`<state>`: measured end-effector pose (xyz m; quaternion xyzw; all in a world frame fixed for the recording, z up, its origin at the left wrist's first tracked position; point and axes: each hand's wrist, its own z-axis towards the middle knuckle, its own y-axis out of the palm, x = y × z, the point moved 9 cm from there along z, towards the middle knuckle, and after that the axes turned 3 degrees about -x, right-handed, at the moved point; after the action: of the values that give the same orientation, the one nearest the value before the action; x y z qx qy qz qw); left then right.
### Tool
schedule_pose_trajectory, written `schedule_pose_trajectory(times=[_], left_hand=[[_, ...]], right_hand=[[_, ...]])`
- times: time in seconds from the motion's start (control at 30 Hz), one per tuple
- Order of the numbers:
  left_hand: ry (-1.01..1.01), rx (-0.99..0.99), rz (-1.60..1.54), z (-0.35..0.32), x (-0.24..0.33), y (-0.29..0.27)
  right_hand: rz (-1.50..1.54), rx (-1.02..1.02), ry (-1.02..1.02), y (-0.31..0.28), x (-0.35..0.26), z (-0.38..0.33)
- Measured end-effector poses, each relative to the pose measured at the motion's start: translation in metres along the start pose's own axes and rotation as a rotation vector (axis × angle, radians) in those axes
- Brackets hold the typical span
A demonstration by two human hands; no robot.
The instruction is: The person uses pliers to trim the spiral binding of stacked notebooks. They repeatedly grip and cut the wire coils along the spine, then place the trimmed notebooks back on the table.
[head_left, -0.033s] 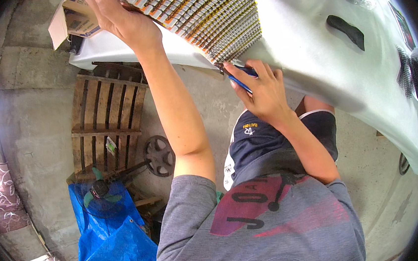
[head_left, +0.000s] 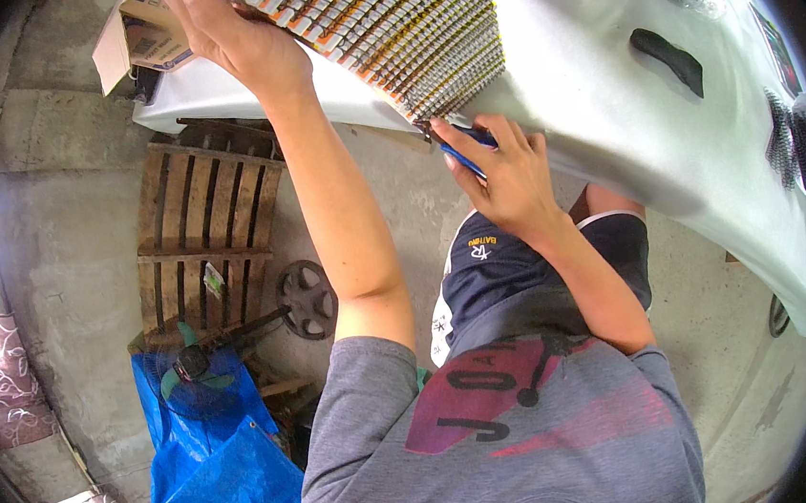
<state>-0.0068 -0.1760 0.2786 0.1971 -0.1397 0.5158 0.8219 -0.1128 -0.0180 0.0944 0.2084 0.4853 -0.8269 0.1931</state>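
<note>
A large panel [head_left: 394, 37] of many grey-white segments in rows, laced with dark, orange and yellow strands, slants over the table's near edge at the top. My left hand [head_left: 247, 54] is closed on its left edge, the fingertips partly cut off by the picture's rim. At the panel's lowest corner, my right hand [head_left: 512, 180] is closed round blue-handled pliers [head_left: 462, 162]. The pliers' dark jaws touch or nearly touch that corner; exactly what lies between them is too small to make out.
A white-covered table [head_left: 578, 64] runs across the top and right, with a black curved piece [head_left: 669, 60] and black mesh [head_left: 781, 142] on it. An open cardboard box [head_left: 150, 39] is at upper left. Wooden pallet [head_left: 205, 235], fan [head_left: 193, 366] and blue tarp [head_left: 222, 488] stand left.
</note>
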Motion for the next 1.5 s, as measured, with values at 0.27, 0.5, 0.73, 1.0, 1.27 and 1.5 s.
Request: schedule_pose_trajectory(times=[0.27,0.5,0.73,1.0,1.27,1.5], left_hand=[[0.049,-0.105,0.097,0.003,0.008,0.005],[0.005,0.000,0.011,0.001,0.002,-0.004],[0.040,-0.105,0.094,0.006,0.008,0.003],[0.061,-0.095,0.155,0.004,0.011,0.004],[0.029,-0.032,0.192,0.004,0.009,0.000],[-0.054,0.141,-0.214,-0.004,-0.030,-0.013]], right_hand=[[-0.093,0.073,-0.061,-0.004,-0.005,0.002],[0.034,0.027,-0.017,-0.003,-0.004,0.003],[0.386,-0.041,0.105,0.017,0.010,-0.001],[0.931,-0.086,0.251,0.045,0.022,-0.005],[0.409,0.025,0.067,0.021,0.019,-0.006],[0.134,0.086,-0.006,0.011,0.013,-0.012]])
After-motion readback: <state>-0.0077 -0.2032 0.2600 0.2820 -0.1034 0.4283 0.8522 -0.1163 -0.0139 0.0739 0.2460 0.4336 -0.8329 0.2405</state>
